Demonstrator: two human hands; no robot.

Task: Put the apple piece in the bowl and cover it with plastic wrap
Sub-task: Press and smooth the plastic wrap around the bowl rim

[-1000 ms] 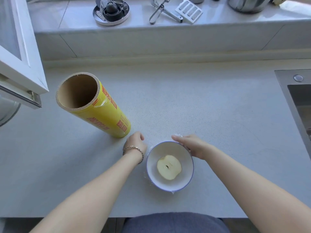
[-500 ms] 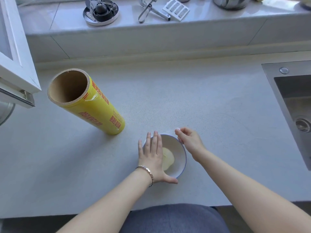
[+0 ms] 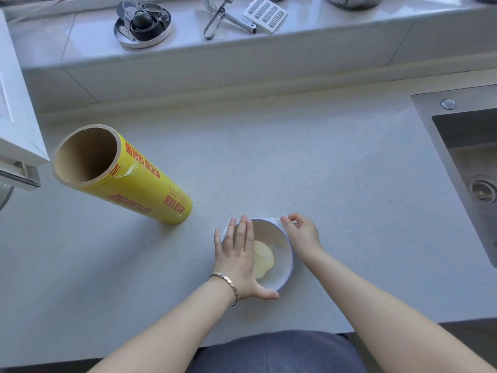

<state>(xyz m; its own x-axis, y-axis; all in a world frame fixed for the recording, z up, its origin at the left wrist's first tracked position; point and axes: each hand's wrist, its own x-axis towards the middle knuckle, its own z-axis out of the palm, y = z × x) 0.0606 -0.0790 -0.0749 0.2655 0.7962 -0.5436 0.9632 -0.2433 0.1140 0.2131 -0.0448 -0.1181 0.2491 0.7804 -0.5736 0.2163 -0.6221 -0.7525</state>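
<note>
A white bowl point(image 3: 279, 267) with a blue rim stands on the counter near the front edge. A pale apple half point(image 3: 265, 262) lies inside it, under clear plastic wrap stretched over the top. My left hand point(image 3: 238, 258) lies flat with straight fingers on the wrap over the bowl's left side, hiding part of the apple. My right hand point(image 3: 302, 234) pinches the wrap's edge point(image 3: 285, 221) at the bowl's far right rim. The yellow plastic wrap roll point(image 3: 134, 181) lies on its side to the left, apart from both hands.
A steel sink point(image 3: 468, 162) is set into the counter at the right. On the raised back ledge sit a round metal tray of parts point(image 3: 142, 24), tongs point(image 3: 223, 18) and a white grater point(image 3: 265, 13). An open white window frame point(image 3: 18, 125) juts in at left.
My left hand moved from beside the bowl onto its top and now lies flat on the wrap. My right hand stayed at the far rim, pinching the wrap.
</note>
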